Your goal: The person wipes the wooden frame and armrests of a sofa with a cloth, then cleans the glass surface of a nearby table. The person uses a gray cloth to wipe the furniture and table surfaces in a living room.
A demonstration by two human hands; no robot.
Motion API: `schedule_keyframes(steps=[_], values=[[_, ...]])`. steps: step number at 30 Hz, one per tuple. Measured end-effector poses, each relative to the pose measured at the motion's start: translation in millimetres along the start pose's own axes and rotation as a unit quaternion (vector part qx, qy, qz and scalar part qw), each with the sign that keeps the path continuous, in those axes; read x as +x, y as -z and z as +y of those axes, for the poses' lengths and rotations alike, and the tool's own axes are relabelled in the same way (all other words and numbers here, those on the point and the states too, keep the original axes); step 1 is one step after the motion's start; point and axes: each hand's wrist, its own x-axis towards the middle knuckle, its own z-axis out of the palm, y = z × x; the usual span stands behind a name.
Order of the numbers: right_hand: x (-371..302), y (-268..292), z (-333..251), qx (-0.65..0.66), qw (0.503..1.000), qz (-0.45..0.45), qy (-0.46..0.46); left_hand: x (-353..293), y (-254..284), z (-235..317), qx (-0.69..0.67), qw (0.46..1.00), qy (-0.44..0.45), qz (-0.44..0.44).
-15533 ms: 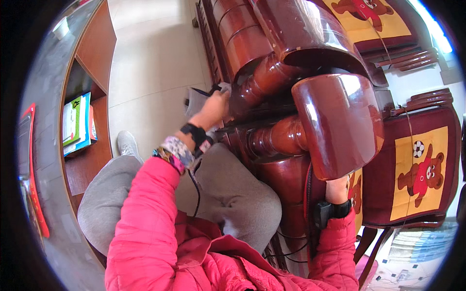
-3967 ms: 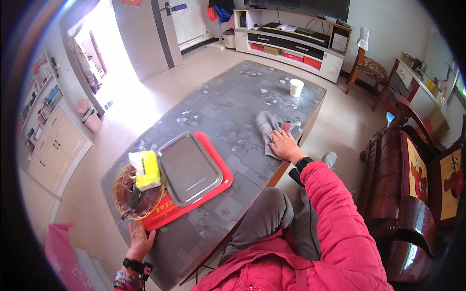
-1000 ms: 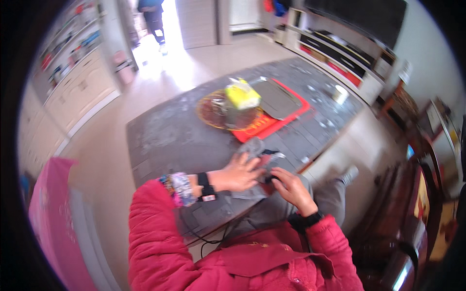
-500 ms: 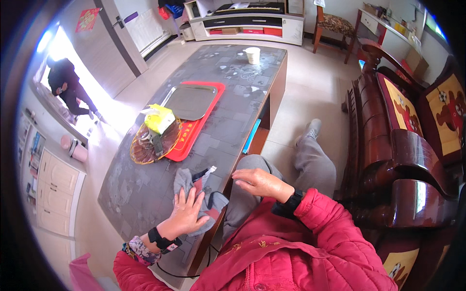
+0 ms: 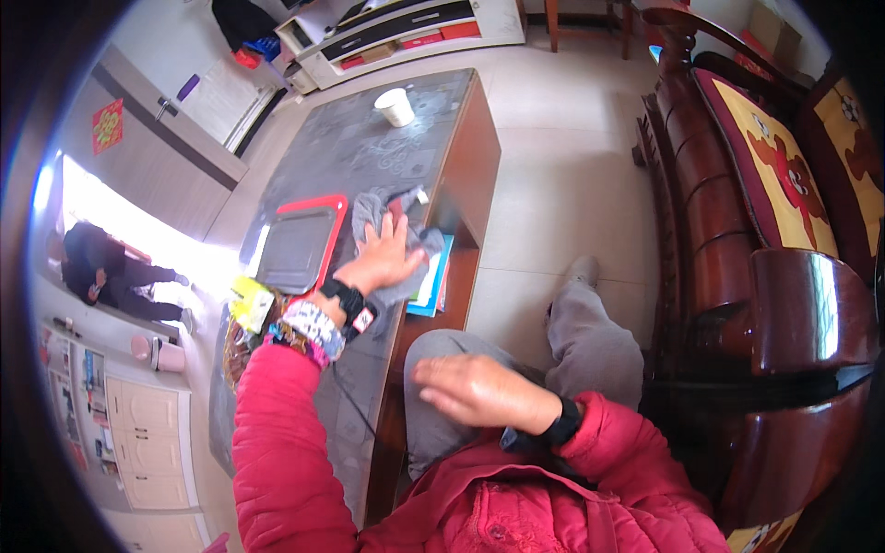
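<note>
— Grey stone tops the long coffee table (image 5: pixel 369 147), which runs away across a pale tiled floor (image 5: pixel 562 184); a dark wooden sofa (image 5: pixel 784 304) stands along the right. What sits in the containers?

— The red tray (image 5: pixel 336 207) holds a flat grey metal tray (image 5: pixel 295 249), itself bare. Near the table's near left edge a round basket (image 5: pixel 235 346) carries a yellow packet (image 5: pixel 251 302). A white cup (image 5: pixel 395 106) stands near the far end; I cannot tell what is in it.

— What differs from half a second ago?

— The grey cloth (image 5: pixel 373 212) has moved up the table's right edge, now just beside the red tray; before, it lay nearer the near end. The right hand has dropped from the table edge toward the lap.

— And the hands?

— The left hand (image 5: pixel 383 258) lies flat on the cloth, fingers spread, arm stretched forward. The right hand (image 5: pixel 470 392) hovers palm down over the grey-trousered knee, fingers loosely extended, holding nothing.
</note>
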Motion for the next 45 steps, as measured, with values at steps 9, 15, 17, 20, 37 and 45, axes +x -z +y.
schedule_keyframes(steps=[9, 15, 17, 20, 37, 45], values=[[-10.7, 6.4, 9.9, -0.023, 1.0, -0.002, 0.001, 162.4, 14.2, 5.3, 0.025, 0.997, 0.033, 0.072], [-6.8, 1.5, 11.8, -0.04, 0.999, -0.027, -0.013, 127.3, 10.7, 17.1, 0.023, 0.996, 0.022, 0.083], [-8.4, 0.4, 12.9, -0.041, 0.999, -0.012, -0.014, 102.4, 8.7, 23.6, 0.035, 0.996, -0.003, 0.085], [-11.3, 3.0, 13.3, -0.075, 0.997, -0.014, -0.017, 63.4, 6.5, 32.4, 0.042, 0.997, -0.02, 0.066], [-56.1, 85.8, -4.0, 0.158, 0.934, 0.249, -0.2, 74.1, -80.6, 89.5, -0.114, 0.979, -0.144, 0.091], [-56.7, 96.6, -3.2, 0.071, 0.949, 0.233, -0.202, 140.1, -175.0, 65.2, -0.173, 0.976, 0.085, 0.101]])
